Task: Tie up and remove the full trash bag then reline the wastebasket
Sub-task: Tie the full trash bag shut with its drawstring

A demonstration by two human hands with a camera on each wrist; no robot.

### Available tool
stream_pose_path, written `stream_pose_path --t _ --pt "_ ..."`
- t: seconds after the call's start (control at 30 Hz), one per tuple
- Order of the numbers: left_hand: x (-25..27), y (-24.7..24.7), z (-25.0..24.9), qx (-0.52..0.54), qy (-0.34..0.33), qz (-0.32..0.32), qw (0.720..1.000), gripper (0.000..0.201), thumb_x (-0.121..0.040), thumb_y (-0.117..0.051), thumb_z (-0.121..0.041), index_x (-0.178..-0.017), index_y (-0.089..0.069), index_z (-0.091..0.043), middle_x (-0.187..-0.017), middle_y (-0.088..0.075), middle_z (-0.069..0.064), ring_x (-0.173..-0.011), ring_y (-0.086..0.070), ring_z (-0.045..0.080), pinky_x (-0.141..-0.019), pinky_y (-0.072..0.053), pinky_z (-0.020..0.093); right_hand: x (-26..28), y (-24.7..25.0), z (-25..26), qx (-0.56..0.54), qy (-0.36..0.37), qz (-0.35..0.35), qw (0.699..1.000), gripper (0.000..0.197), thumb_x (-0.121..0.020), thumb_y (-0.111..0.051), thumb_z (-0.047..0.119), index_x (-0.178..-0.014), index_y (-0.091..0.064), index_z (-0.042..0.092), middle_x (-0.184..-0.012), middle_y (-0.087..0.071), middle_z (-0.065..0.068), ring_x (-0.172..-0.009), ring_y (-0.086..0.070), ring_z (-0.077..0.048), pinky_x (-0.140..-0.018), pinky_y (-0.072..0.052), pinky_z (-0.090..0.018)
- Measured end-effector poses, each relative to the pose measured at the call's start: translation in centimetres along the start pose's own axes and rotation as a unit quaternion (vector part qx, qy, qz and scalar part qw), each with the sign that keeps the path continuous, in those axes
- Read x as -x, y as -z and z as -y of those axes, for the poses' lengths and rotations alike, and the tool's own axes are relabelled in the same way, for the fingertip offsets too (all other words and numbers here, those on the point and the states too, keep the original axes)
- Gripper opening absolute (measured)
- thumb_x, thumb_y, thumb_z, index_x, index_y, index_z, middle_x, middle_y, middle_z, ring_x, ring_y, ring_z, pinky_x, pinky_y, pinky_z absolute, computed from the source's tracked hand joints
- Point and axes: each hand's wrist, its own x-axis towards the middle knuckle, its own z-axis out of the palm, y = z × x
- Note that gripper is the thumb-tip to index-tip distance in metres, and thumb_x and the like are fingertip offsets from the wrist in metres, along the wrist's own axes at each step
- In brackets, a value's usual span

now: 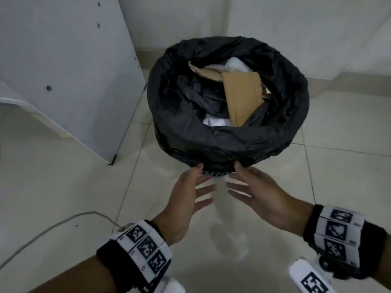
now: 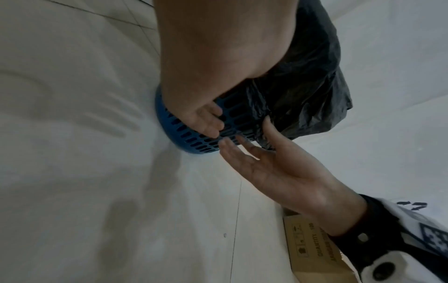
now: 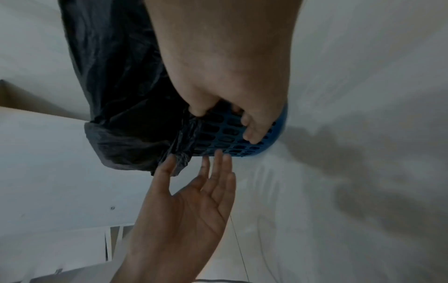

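**A:** Where's the bag (image 1: 228,136) from your hands?

**B:** Straight ahead of you and slightly above. It lines the bin (image 2: 194,141), which stands upright on the floor (image 1: 338,166), and its edge is folded down over the rim all round. The hem hangs on the near wall, just at your thumb tips.

**A:** Have you got hold of anything?

**B:** No. Your left hand (image 1: 190,199) and right hand (image 1: 260,193) are both spread, fingers straight, palms facing each other. Your thumbs touch the hem; your fingertips are at the slotted blue wall below it. Nothing is pinched.

**A:** Which hand is nearer?

**B:** Neither, as far as you can tell. They sit level, either side of the near point of the rim.

**A:** So the move?

**B:** Likely hook your thumbs under the hem and peel it upward, along the bin's upright axis, then work round. The cardboard (image 1: 243,98) pokes up inside, so gather the plastic clear of it.
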Motion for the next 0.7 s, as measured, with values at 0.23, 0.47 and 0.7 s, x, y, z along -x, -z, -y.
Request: stream_pose_path --t 0.23,0.47,0.7 --pt "-0.3 -0.3 -1.3 0.005 -0.069 -0.007 0.998 0.033 -0.095 -0.064 -0.043 -0.122 -0.066 -0.024 -0.113 -0.074 0.005 -0.100 -0.074 0.022 -0.083 -0.063 0.037 0.8 -0.7 0.5 -0.025 0.134 -0.034 0.990 0.019 -0.095 -0.062 0.016 -0.107 -0.068 0.003 -0.107 -0.075 -0.009 -0.094 -0.071 -0.020 -0.093 -0.055 -0.033" --pt "1.3 -1.5 -0.5 0.005 -0.092 -0.010 0.996 0.022 -0.095 -0.066 -0.028 -0.112 -0.069 -0.014 -0.089 -0.078 0.003 -0.077 -0.073 0.017 -0.072 -0.062 0.032 2.7 -1.0 0.9 -0.038 0.183 -0.094 0.978 0.015 -0.088 -0.064 0.001 -0.102 -0.058 0.000 -0.101 -0.072 -0.017 -0.096 -0.072 -0.027 -0.086 -0.060 -0.037" --pt "2.6 -1.6 -0.1 -0.038 -0.179 -0.055 0.982 0.035 -0.094 -0.065 -0.013 -0.120 -0.042 -0.020 -0.095 -0.065 0.006 -0.055 -0.058 0.010 -0.058 -0.057 0.027 4.4 0.8 1.0 0.150 0.295 -0.090 0.939 0.032 -0.084 -0.063 0.001 -0.098 -0.047 0.025 -0.088 -0.070 -0.018 -0.081 -0.072 -0.033 -0.070 -0.062 -0.047"
